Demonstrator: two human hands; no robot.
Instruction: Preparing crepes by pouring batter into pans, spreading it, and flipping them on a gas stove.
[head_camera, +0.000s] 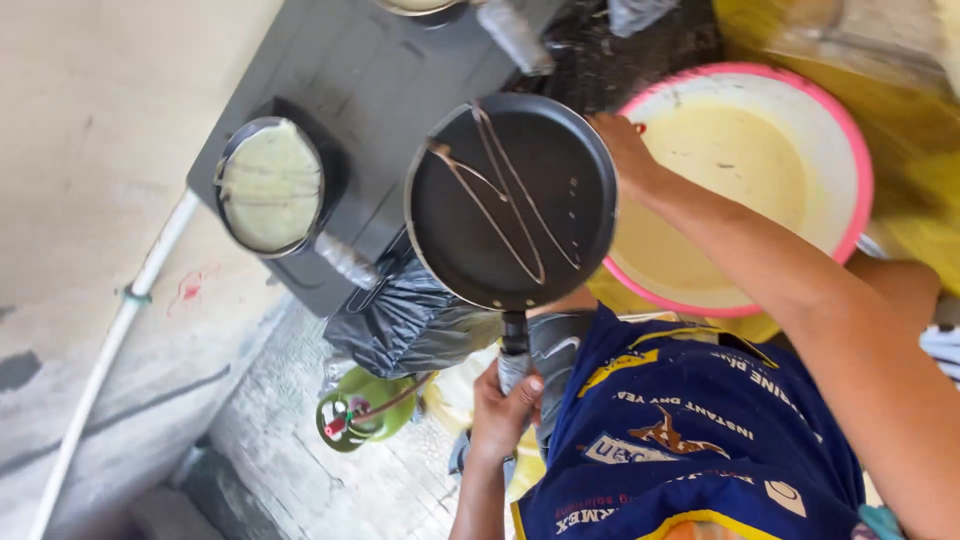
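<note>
My left hand (503, 405) grips the handle of a black frying pan (510, 200) and holds it up over the edge of the stove. Thin pale lines of batter cross the pan's dark inside. My right hand (628, 152) is at the pan's right rim, between the pan and a pink-rimmed basin (850, 150) of pale yellow batter. Its fingers are hidden behind the rim, so I cannot see whether they hold anything.
A dark grey stove (370, 80) carries a second small pan (270, 185) with a pale round crepe in it. Below it lie a black plastic bag (410, 320) and a green gas cylinder (365, 410). A white pipe (110, 340) runs along the concrete floor at left.
</note>
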